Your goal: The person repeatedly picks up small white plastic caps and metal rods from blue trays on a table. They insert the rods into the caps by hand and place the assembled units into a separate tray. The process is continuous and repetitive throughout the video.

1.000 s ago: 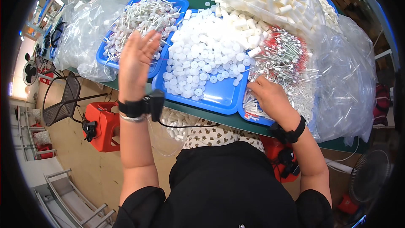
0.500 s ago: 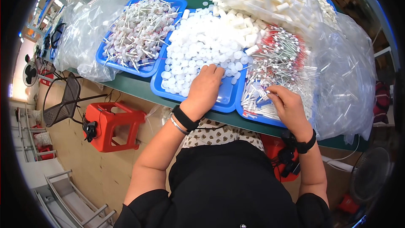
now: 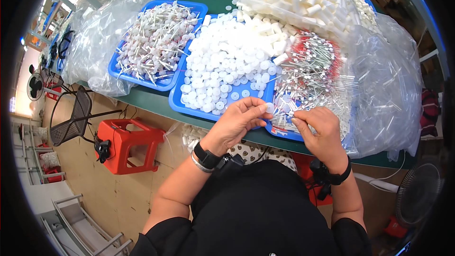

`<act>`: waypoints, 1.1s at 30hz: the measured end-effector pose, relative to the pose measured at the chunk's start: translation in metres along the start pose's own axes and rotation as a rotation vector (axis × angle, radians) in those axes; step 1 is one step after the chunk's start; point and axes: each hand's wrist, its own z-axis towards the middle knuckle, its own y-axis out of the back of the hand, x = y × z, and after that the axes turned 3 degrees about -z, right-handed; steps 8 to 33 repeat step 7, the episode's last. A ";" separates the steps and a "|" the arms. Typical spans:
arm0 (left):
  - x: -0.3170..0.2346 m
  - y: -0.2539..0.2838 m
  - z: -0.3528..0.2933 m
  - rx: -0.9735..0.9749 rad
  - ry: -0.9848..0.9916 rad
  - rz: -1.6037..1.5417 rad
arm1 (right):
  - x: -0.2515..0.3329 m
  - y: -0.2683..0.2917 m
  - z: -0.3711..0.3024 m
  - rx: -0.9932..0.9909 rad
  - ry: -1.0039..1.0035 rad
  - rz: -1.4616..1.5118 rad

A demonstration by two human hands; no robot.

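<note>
My left hand (image 3: pixel 241 122) pinches a small translucent white disc (image 3: pixel 269 107) between thumb and fingertips. Facing it, my right hand (image 3: pixel 321 130) is closed on a thin white stick (image 3: pixel 291 113), its end pointing toward the disc; a small gap seems to lie between the two. Both hands hover over the near edges of two blue trays. Loose discs (image 3: pixel 208 90) fill the middle tray (image 3: pixel 176 100). Below my right hand, the right tray (image 3: pixel 279 132) holds many thin sticks (image 3: pixel 310 66) with white, metal and red parts.
A left blue tray (image 3: pixel 163 85) is heaped with sticks carrying discs (image 3: pixel 154 42). Behind stands a clear bag of white foam cylinders (image 3: pixel 298 2). Clear plastic bags (image 3: pixel 386 90) lie at the right. A red stool (image 3: pixel 128 144) and a fan (image 3: pixel 417 194) flank me.
My left hand has come out of the disc heap, moving right and nearer, with a disc in its fingers. The right hand has shifted slightly left and nearer.
</note>
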 end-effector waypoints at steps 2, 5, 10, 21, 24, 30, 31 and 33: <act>0.011 0.007 0.002 0.085 0.036 -0.148 | 0.002 -0.001 0.000 0.030 0.004 0.005; 0.015 0.001 -0.003 0.133 0.055 -0.309 | 0.002 -0.001 -0.002 0.072 -0.004 -0.008; 0.016 0.003 -0.002 0.120 0.076 -0.300 | 0.003 0.000 -0.003 0.112 -0.019 -0.028; 0.016 0.003 -0.002 0.120 0.076 -0.300 | 0.003 0.000 -0.003 0.112 -0.019 -0.028; 0.016 0.003 -0.002 0.120 0.076 -0.300 | 0.003 0.000 -0.003 0.112 -0.019 -0.028; 0.016 0.003 -0.002 0.120 0.076 -0.300 | 0.003 0.000 -0.003 0.112 -0.019 -0.028; 0.016 0.003 -0.002 0.120 0.076 -0.300 | 0.003 0.000 -0.003 0.112 -0.019 -0.028; 0.016 0.003 -0.002 0.120 0.076 -0.300 | 0.003 0.000 -0.003 0.112 -0.019 -0.028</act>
